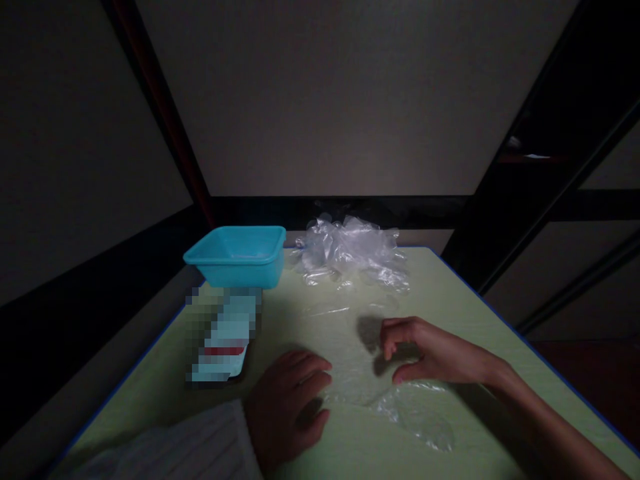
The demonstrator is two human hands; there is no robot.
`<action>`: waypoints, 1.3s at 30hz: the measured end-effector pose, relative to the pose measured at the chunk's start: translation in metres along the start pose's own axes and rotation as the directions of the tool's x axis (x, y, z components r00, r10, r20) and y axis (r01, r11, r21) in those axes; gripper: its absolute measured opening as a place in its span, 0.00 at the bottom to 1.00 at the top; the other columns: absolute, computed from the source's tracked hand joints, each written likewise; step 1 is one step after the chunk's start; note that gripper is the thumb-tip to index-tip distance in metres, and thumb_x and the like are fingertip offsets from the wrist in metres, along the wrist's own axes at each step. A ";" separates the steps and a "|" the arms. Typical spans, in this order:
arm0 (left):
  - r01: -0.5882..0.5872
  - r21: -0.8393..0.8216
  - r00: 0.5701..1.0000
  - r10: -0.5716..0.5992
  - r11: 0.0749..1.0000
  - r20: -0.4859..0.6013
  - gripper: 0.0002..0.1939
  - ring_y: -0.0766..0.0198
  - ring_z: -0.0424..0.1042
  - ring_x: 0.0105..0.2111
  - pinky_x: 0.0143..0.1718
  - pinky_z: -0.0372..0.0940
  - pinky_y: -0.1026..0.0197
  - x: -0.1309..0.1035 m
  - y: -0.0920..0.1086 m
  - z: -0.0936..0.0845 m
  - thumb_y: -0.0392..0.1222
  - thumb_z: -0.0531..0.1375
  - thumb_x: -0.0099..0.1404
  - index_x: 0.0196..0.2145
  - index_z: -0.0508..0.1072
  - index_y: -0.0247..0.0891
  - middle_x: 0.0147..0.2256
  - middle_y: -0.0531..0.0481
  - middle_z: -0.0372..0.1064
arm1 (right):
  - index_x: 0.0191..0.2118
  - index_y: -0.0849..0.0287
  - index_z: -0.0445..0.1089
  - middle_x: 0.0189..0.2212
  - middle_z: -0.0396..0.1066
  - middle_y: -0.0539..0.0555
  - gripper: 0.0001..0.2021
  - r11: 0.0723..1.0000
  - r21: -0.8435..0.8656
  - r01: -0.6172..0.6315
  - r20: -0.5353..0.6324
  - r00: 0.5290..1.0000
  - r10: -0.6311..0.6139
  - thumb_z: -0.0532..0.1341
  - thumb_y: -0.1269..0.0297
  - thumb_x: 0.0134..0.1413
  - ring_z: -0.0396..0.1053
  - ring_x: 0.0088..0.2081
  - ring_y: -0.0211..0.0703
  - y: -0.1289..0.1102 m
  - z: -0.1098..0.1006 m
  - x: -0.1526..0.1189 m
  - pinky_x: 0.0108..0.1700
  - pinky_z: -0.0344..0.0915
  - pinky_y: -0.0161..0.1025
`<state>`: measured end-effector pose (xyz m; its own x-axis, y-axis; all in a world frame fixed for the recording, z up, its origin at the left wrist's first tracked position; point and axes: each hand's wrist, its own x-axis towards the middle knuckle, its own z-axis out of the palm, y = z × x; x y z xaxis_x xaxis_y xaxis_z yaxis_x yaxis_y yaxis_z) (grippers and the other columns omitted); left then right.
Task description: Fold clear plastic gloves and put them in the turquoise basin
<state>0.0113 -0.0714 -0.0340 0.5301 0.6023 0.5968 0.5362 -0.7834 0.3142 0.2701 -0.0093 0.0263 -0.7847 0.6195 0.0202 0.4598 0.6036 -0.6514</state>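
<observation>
A thin clear plastic piece (417, 417) lies spread on the table between and below the hands. My left hand (290, 407) rests low at its left side, fingers apart and slightly bent, holding nothing visible. My right hand (425, 350) hovers just above the plastic, fingers curled and thumb apart from them, with nothing seen between them. Farther back sits a loose heap of crumpled clear plastic (350, 250). More flat clear film shows faintly between the heap and the hands.
A turquoise basin (245, 270) stands at the table's back left. In front of it lies a phone-like device (227, 340), its screen pixelated. The pale green table (450, 293) has a blue edge, with a wall panel behind.
</observation>
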 end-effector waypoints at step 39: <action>0.689 -0.720 0.724 -0.125 0.078 0.679 0.24 0.59 0.74 0.23 0.22 0.66 0.62 0.026 0.012 -0.040 0.63 0.63 0.48 0.23 0.67 0.37 0.26 0.47 0.74 | 0.35 0.59 0.63 0.26 0.68 0.49 0.08 0.827 0.562 -0.028 0.016 1.000 0.023 0.61 0.67 0.48 0.66 0.23 0.33 -0.025 -0.022 -0.021 0.22 0.63 0.30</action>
<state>0.0053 -0.0711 0.0142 0.7623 0.6381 -0.1083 -0.0659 0.2429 0.9678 0.2837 -0.0264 0.0586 -0.7807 0.6249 -0.0072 0.1684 0.1993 -0.9654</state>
